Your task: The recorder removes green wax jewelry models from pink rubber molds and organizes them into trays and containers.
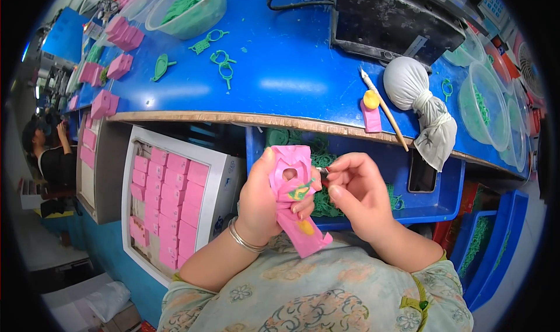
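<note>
In front of my body, my left hand [256,206] is closed around a soft pink rubber mold [284,157] with a round hole in its upper part. A small green piece [300,192] shows in the mold's middle. A pink flap with a yellow patch [300,236] hangs below my fingers. Close to the mold's right side, my right hand [364,204] has its thumb and fingers bent together. A small dark and metallic bit shows at its fingertips, too small to name. Beneath both hands lies a blue tray [429,206] with tangled green pieces [326,206].
On the blue table [280,58] are loose green rings [224,67], a wooden-handled tool [388,113] on a pink block [371,121], and a tied white cloth bag [405,82]. A phone [421,171] rests at the tray. Left stands a box [201,206] of pink blocks.
</note>
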The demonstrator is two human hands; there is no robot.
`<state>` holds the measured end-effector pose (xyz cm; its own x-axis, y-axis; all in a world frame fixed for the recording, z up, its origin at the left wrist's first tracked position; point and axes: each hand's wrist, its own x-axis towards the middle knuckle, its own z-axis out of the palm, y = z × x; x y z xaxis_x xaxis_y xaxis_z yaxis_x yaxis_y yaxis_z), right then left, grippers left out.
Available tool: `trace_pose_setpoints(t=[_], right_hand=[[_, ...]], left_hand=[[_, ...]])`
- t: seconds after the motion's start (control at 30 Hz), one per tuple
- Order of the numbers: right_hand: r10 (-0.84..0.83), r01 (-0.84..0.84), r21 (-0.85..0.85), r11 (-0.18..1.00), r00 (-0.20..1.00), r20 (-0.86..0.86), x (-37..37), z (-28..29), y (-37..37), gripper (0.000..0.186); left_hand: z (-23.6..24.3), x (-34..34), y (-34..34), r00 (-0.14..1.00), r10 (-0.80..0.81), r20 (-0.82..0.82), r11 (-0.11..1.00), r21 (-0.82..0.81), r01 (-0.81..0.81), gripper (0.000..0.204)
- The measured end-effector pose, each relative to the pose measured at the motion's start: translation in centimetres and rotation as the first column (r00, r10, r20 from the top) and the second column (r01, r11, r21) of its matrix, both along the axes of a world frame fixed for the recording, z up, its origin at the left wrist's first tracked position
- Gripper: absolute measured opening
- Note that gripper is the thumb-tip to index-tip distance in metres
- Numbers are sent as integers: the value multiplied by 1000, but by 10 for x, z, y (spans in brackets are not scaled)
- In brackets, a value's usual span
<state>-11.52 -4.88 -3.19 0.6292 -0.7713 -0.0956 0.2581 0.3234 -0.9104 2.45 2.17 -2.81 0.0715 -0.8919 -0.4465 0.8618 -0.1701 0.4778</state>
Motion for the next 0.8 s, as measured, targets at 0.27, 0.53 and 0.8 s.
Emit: trace_pose_setpoints(t=[0.27,0.53,0.8], right_hand=[[107,-273,-546,792,942,-317,1,19,-27,9],[-61,-148,-970,192,985,-162,3,30,-8,21],[-52,-100,-858,504,988,-146,-3,30,-28,33]], left_hand=[[4,-4,3,758,-100,644,980,-70,188,60],[-2,-2,3,491,-65,869,958,-83,274,62],[0,4,2,809,-46,585,983,-115,140,42]])
